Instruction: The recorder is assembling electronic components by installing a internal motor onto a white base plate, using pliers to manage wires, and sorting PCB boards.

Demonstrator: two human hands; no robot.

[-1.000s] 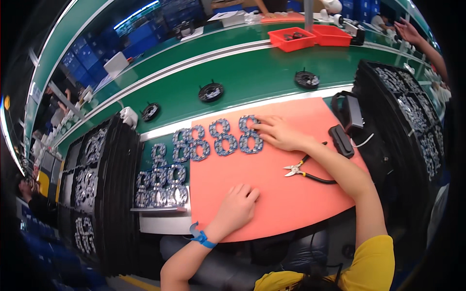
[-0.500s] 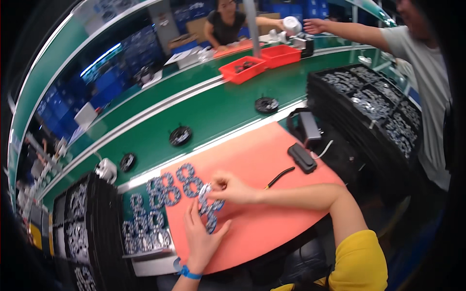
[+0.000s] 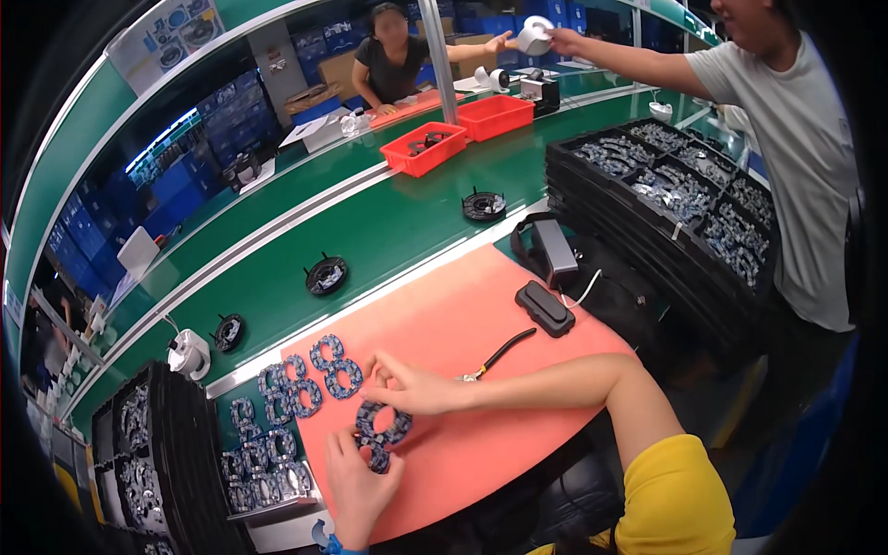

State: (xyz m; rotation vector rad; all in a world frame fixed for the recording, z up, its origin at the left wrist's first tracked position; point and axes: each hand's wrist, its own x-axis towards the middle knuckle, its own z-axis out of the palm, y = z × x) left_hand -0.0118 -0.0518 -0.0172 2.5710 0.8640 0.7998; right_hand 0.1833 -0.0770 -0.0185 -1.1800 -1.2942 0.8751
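A ring-patterned circuit board panel (image 3: 396, 427), dark with pale blue components, is held just above the salmon-coloured mat (image 3: 462, 430). My left hand (image 3: 356, 490) pinches its lower end between thumb and fingers. At the upper edge of the ring, the curled fingers of my right hand (image 3: 416, 388) grip it and cover part of it. Similar figure-eight panels (image 3: 335, 365) lie at the mat's far left corner. More ring boards (image 3: 264, 467) stand grouped just left of the mat. Black-handled pliers (image 3: 504, 356) rest on the mat beyond my right forearm.
Stacked black trays of boards stand at the left (image 3: 139, 462) and right (image 3: 666, 185). Black round housings (image 3: 326, 275) sit along the green conveyor (image 3: 398, 240). A black case (image 3: 546, 308) lies on the mat's right. Across are red bins (image 3: 425, 153) and two people by a white device (image 3: 534, 37).
The panel has turned between my hands, and its ring now faces up more plainly. In the background, the white device has passed from the far person's hand to the person at right.
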